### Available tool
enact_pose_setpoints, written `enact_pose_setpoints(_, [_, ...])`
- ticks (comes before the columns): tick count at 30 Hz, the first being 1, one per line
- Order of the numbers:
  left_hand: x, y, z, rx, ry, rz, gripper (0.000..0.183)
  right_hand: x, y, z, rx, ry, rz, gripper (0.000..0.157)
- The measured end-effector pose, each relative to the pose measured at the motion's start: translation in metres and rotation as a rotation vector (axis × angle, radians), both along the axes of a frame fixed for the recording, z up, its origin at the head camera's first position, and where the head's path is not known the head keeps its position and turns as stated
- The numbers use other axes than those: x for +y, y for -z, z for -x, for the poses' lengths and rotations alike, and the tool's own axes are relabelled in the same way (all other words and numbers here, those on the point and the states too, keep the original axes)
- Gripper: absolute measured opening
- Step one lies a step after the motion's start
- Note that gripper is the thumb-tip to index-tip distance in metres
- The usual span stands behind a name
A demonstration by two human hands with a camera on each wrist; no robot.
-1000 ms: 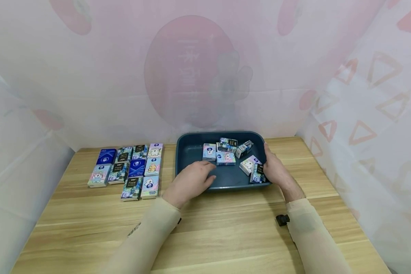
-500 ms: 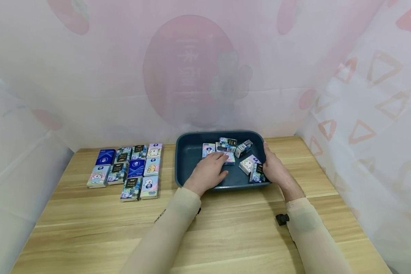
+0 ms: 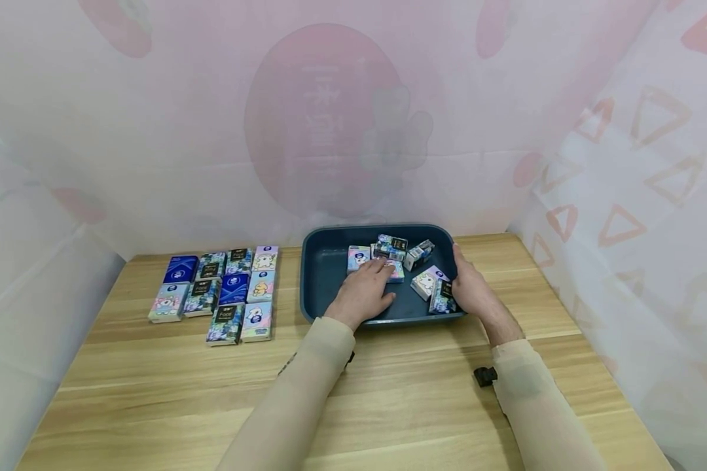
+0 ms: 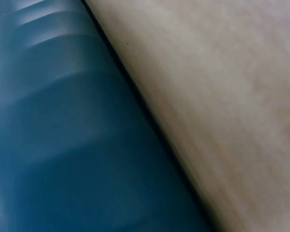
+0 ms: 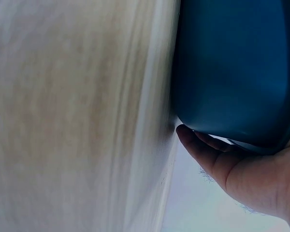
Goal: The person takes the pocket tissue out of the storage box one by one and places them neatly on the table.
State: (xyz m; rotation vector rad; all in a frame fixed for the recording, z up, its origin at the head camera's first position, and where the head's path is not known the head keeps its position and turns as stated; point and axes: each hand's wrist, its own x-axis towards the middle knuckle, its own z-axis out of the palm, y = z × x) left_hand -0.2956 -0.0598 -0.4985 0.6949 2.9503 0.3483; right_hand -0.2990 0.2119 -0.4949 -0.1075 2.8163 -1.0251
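In the head view a dark blue tray point(image 3: 330, 275) holds several small tissue packs. My left hand point(image 3: 362, 291) reaches over its front rim, fingers extended over a pink-and-blue tissue pack point(image 3: 396, 271) and thumb spread; whether the fingertips touch it is hidden. Just left of that lies a light pack point(image 3: 358, 256), partly covered by the hand. My right hand point(image 3: 474, 288) grips the tray's right side; in the right wrist view its fingers point(image 5: 203, 150) lie against the outer wall. Near it inside are a white cartoon pack point(image 3: 427, 282) and a dark floral pack point(image 3: 442, 297).
Left of the tray, several tissue packs stand in columns on the wooden table point(image 3: 389, 405), among them a blue pack point(image 3: 181, 269) and a dark Face pack point(image 3: 225, 324). A printed curtain point(image 3: 200, 131) rises behind the table and at both sides.
My left hand has moved right and farther into the tray, from the tray's front left over to the pink-and-blue tissue pack. The right hand has stayed at the tray's side.
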Motion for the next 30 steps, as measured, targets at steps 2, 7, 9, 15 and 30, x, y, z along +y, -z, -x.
enact_pose_setpoints(2, [0.0001, 0.0000, 0.0005, -0.001, -0.004, -0.005, 0.068, 0.0002, 0.0002, 0.0003, -0.001, -0.001, -0.002, 0.085])
enact_pose_setpoints(7, [-0.0002, 0.0002, 0.0004, 0.014, -0.008, -0.017, 0.063, 0.0002, 0.0018, 0.0012, -0.005, -0.003, -0.002, 0.085])
enact_pose_setpoints(9, [-0.0005, 0.0008, 0.0002, 0.031, -0.007, -0.022, 0.059, 0.0001, 0.0017, 0.0007, -0.001, -0.005, -0.005, 0.084])
enact_pose_setpoints(15, [-0.0013, 0.0018, 0.0017, 0.065, -0.008, -0.029, 0.051, -0.0006, 0.0003, 0.0001, 0.008, -0.003, -0.013, 0.084])
enact_pose_setpoints(30, [-0.0031, -0.0052, -0.0024, -0.073, -0.044, -0.098, 0.044, -0.0009, -0.0010, 0.0001, 0.001, 0.000, -0.007, 0.084])
